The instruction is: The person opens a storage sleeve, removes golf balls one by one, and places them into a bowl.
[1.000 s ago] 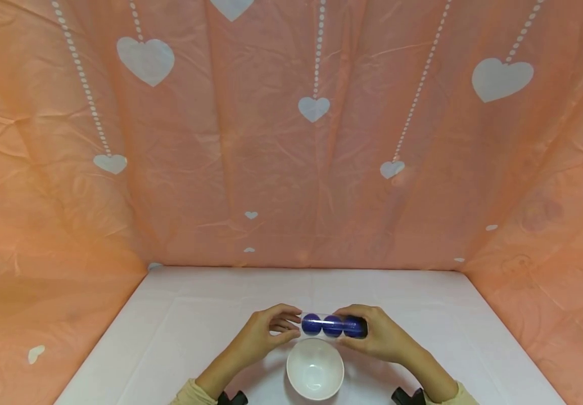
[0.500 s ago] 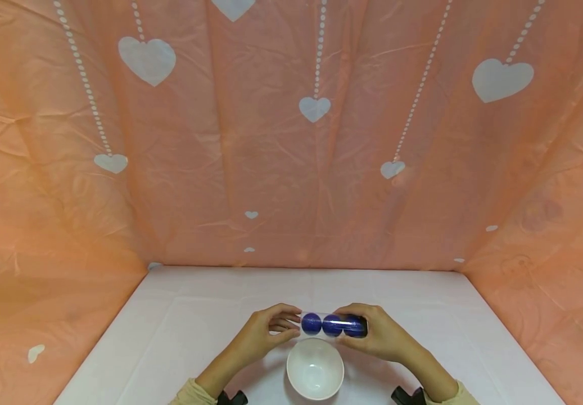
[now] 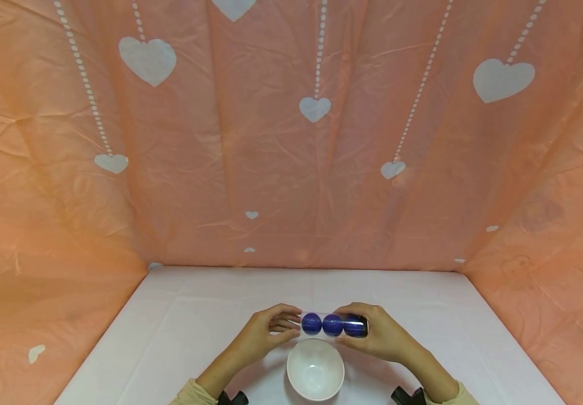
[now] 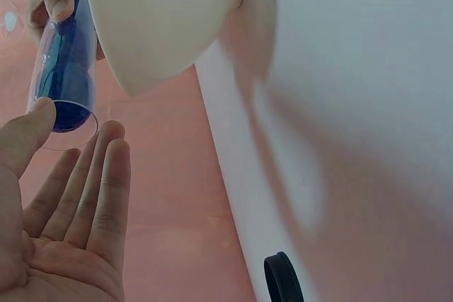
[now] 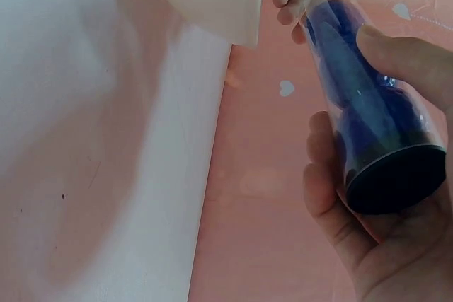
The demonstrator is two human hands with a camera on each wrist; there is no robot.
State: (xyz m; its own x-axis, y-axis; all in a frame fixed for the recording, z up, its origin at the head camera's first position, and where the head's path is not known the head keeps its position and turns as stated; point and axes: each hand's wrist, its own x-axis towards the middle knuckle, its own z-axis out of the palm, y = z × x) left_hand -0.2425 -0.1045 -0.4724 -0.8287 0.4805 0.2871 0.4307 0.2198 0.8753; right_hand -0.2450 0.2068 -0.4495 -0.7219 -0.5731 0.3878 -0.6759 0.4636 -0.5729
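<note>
My right hand (image 3: 379, 333) grips the black-capped end of a clear plastic tube (image 5: 340, 68), thumb on one side and fingers on the other. Three dark blue balls (image 3: 333, 325) lie in a row inside. The tube is held level, crosswise just beyond a white bowl (image 3: 315, 368); its left end, showing a clear rim in the left wrist view, points to my left hand (image 3: 266, 332). That hand's fingers (image 4: 110, 203) are straight, palm turned to the tube, thumb tip right at the rim. The black cap (image 5: 396, 178) faces my right palm.
The bowl stands on a white-covered table (image 3: 210, 298), close below the tube. An orange sheet (image 3: 271, 169) with white hearts rises behind and at both sides. Black mounts sit at both wrists. A black curved piece (image 4: 283, 277) shows at the left wrist view's bottom edge.
Both hands and the bowl keep their places. The balls stay in the tube; only the shine along it has shifted slightly, towards the capped end.
</note>
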